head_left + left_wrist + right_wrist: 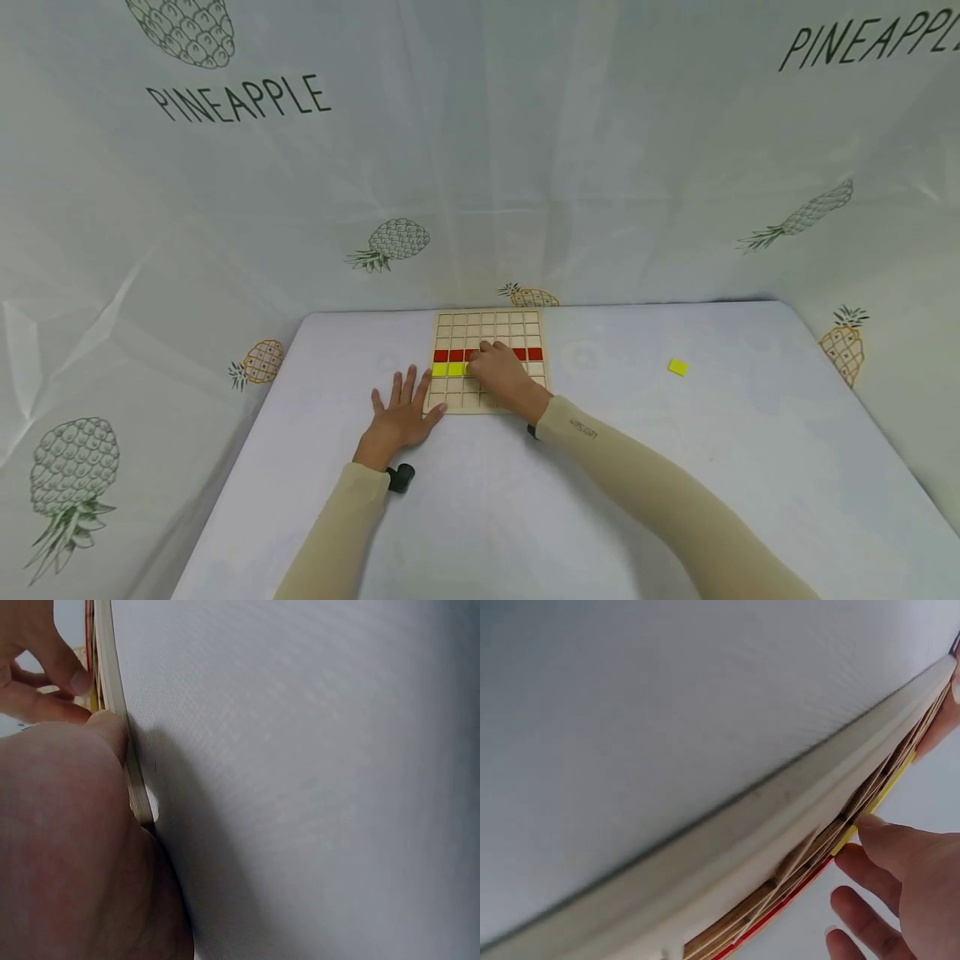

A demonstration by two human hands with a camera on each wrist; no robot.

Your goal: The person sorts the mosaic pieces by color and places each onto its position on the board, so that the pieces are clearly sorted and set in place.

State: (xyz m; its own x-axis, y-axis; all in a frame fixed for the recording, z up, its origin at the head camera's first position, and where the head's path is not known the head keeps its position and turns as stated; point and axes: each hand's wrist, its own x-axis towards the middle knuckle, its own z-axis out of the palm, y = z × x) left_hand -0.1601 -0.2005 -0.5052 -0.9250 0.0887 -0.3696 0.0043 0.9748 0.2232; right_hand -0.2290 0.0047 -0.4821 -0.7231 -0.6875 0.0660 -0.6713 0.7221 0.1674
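A square wooden grid board (pixel 487 325) lies at the table's far side. Red square tiles (pixel 441 356) run across one of its rows. In the row nearer me, yellow tiles (pixel 448 369) fill cells at the left end. My right hand (pixel 504 377) is over the middle of the board. In the right wrist view its thumb and index finger pinch a yellow tile (pixel 844 840) at the grid, partly hidden by the fingertips. My left hand (pixel 400 422) lies flat with spread fingers at the board's left edge, its thumb by the near left corner.
One loose yellow tile (pixel 678 367) lies on the white table (pixel 750 467), well right of the board. A white curtain printed with pineapples (pixel 465 150) hangs close behind the table and along its sides.
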